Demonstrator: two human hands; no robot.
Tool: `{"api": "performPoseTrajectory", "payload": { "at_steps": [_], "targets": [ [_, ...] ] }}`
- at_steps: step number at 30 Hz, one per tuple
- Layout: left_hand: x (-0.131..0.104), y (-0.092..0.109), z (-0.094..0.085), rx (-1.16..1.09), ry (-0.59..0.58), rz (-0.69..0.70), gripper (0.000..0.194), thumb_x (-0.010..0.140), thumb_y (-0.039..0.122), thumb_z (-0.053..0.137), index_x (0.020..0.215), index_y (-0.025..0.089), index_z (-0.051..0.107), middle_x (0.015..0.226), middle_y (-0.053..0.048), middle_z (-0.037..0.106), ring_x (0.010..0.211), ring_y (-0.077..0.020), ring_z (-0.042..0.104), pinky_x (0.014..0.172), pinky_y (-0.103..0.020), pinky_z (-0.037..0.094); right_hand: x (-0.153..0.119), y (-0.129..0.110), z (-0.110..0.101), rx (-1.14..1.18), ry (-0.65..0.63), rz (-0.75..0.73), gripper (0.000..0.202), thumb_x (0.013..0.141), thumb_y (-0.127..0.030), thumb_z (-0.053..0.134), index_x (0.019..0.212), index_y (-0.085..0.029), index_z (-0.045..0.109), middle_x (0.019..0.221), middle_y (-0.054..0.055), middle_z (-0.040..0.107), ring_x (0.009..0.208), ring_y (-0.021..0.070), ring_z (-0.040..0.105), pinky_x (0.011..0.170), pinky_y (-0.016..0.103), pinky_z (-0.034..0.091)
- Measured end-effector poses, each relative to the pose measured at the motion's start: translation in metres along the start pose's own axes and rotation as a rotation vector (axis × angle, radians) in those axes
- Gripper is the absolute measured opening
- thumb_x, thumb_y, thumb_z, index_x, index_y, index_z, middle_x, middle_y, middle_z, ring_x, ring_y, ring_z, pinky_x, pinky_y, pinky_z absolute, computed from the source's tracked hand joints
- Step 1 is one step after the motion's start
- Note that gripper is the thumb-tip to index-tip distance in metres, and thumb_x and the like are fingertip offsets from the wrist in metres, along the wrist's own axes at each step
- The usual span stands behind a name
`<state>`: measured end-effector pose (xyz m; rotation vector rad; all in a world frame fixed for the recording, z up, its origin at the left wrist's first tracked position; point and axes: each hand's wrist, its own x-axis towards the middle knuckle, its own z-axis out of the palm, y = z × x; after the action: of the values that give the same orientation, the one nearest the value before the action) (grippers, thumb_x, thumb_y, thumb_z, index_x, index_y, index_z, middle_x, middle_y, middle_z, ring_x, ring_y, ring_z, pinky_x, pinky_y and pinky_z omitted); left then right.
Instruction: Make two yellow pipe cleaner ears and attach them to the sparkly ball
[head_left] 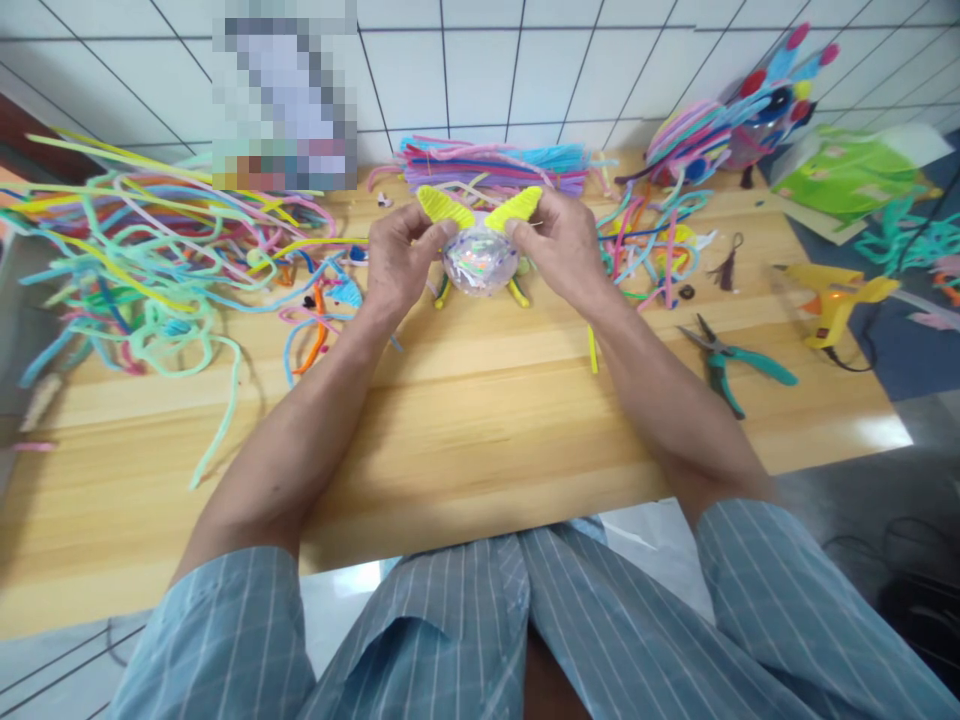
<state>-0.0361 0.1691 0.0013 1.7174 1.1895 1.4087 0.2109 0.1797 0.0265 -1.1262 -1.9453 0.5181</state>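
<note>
My left hand [405, 252] pinches a yellow ear-shaped piece [444, 207] wound from pipe cleaner. A matching yellow pipe-cleaner piece [514, 210] is pinched between the thumb and fingers of my right hand [561, 240]. Both pieces slant outward at the top of a clear round ball [480, 262] with shiny, colourful bits inside. Whether they are fixed to the ball I cannot tell. Below the ball, short yellow and dark green pipe-cleaner ends [518, 293] stick out on both sides.
Loose pipe cleaners [172, 270] tangle at left; a bundle [495, 165] lies behind the ball. Teal-handled pliers [739, 362] and a yellow glue gun [836, 298] lie at right. A finished-looking pipe-cleaner figure [697, 135] and a green package [847, 180] stand at the back right.
</note>
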Motion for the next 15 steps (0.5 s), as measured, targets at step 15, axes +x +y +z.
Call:
{"api": "performPoseTrajectory", "payload": {
  "at_steps": [15],
  "targets": [
    [-0.003,0.004,0.006,-0.005,0.077,0.007,0.042,0.085,0.066,0.082,0.077,0.027,0.069,0.076,-0.001,0.074,0.077,-0.0197,0.071,0.069,-0.038,0.056,-0.001,-0.007,-0.002,-0.005,0.006,-0.005,0.031,0.101,-0.059,0.069,0.117,-0.032,0.072,0.107,0.006,0.081,0.113,0.0319,0.073,0.102,0.05,0.061]
  ]
}}
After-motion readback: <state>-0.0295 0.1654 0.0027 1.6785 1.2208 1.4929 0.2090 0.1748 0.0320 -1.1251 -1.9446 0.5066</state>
